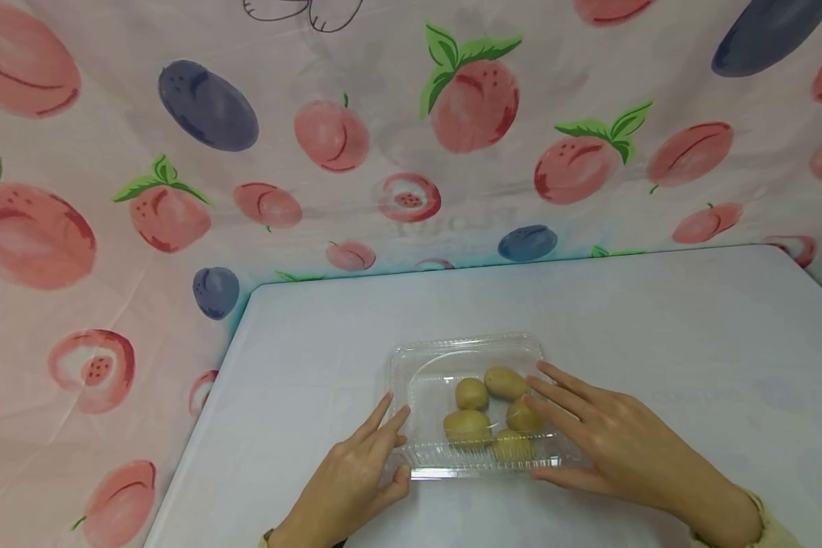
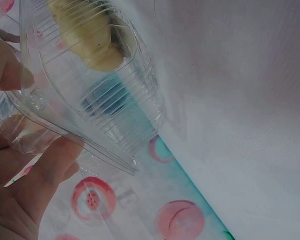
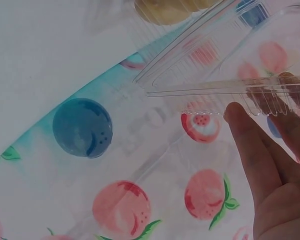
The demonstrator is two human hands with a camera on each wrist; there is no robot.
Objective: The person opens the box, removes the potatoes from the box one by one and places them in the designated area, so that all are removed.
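A clear plastic clamshell container (image 1: 445,473) lies on the table with its lid (image 1: 425,373) over several small yellowish potatoes (image 1: 467,428). Whether the rims are pressed fully together I cannot tell. The left hand (image 1: 356,468) touches the container's left side, index and middle fingers extended and thumb near the front left corner. In the left wrist view, its fingers (image 2: 45,167) and thumb lie against the clear rim. The right hand (image 1: 610,438) rests at the right side with spread, fairly straight fingers over the lid. The right wrist view shows its fingertips (image 3: 233,111) touching the ridged edge.
A white cloth covers the table (image 1: 301,342). Behind it and at the left hangs a curtain (image 1: 356,61) printed with peaches and blue fruit. The table's left edge runs down beside the curtain, and its back edge meets the hanging cloth.
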